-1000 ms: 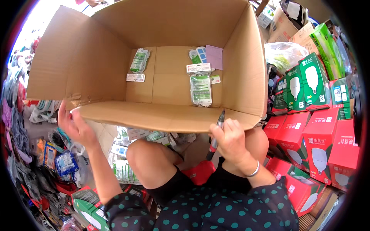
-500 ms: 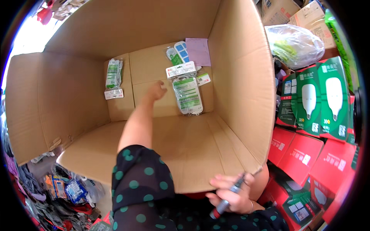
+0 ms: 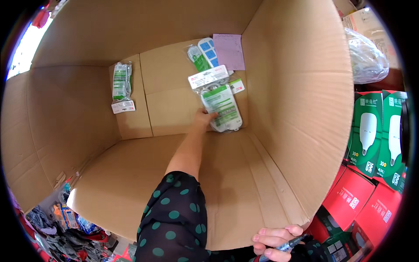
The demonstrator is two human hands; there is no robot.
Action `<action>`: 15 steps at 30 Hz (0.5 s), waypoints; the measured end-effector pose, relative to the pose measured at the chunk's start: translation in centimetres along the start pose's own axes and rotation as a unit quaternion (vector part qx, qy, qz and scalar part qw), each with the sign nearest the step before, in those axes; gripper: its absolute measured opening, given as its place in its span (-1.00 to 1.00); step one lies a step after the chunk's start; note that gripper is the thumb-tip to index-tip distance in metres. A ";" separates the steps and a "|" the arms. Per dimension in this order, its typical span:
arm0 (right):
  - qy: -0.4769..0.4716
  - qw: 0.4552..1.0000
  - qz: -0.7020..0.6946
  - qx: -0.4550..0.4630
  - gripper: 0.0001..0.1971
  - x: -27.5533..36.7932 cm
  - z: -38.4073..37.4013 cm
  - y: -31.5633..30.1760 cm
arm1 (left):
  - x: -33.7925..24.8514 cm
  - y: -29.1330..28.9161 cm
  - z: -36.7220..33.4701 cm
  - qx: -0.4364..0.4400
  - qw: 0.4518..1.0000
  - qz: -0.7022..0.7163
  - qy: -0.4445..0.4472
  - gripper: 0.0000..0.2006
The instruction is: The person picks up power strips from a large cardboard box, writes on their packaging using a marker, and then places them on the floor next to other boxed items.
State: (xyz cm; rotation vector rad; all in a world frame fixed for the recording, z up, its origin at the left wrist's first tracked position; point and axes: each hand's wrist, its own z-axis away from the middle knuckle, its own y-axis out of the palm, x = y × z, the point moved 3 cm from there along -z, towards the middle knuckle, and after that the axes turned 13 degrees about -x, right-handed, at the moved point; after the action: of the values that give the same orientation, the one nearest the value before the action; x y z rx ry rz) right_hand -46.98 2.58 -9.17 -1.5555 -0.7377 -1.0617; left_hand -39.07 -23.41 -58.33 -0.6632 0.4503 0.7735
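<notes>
Deep inside a large cardboard box point(image 3: 174, 153), my left hand point(image 3: 205, 118) has closed on the near left edge of a bagged power strip point(image 3: 223, 107) with a green and white label. My right hand point(image 3: 279, 240) rests at the box's near right rim, its fingers wrapped round a dark marker pen point(image 3: 286, 247). Beyond the power strip lie another bagged one with blue sockets point(image 3: 208, 52) and a pink sheet of paper point(image 3: 230, 51). A further bagged power strip point(image 3: 121, 85) lies at the left of the box bottom.
Stacked red and green bulb boxes point(image 3: 366, 131) stand to the right. Above them are a clear plastic bag point(image 3: 365, 59) and cardboard cartons point(image 3: 371, 24). Dark fabric items and packets point(image 3: 72, 222) lie in a heap at the lower left.
My left hand has moved right, from bare cardboard to the bagged power strip, and now grips its edge. The view has shifted; my right hand still holds the marker pen.
</notes>
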 end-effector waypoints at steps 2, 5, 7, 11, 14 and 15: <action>-0.045 0.999 0.009 -0.004 -0.71 0.0 -1.0 -0.8 | -2.5 1.8 2.8 0.000 1.000 0.005 0.007 -0.60; -0.105 0.951 0.190 -0.219 -0.62 -1.0 1.4 3.0 | -9.3 4.9 9.0 0.004 0.995 0.103 0.000 -0.54; -0.109 0.952 0.181 -0.223 -0.62 -0.7 1.6 2.8 | -10.2 5.6 9.5 -0.002 0.998 0.057 0.038 -0.51; -0.078 0.962 0.160 -0.205 -0.61 0.0 1.1 2.1 | -12.2 5.0 10.7 -0.044 0.954 -0.140 0.260 -0.43; -0.100 0.959 0.149 -0.221 -0.62 -0.6 1.2 2.4 | -14.1 0.8 9.6 0.015 0.932 -0.226 0.284 -0.50; -0.106 0.957 0.145 -0.228 -0.62 -0.7 1.2 2.4 | -15.1 -1.3 10.0 0.009 0.908 -0.207 0.364 -0.53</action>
State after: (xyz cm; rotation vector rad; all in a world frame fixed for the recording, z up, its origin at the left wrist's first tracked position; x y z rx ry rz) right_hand -44.80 3.22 -10.83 -2.1251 -0.3970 -0.8896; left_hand -46.39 -24.58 -41.76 -0.9886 0.9572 0.0895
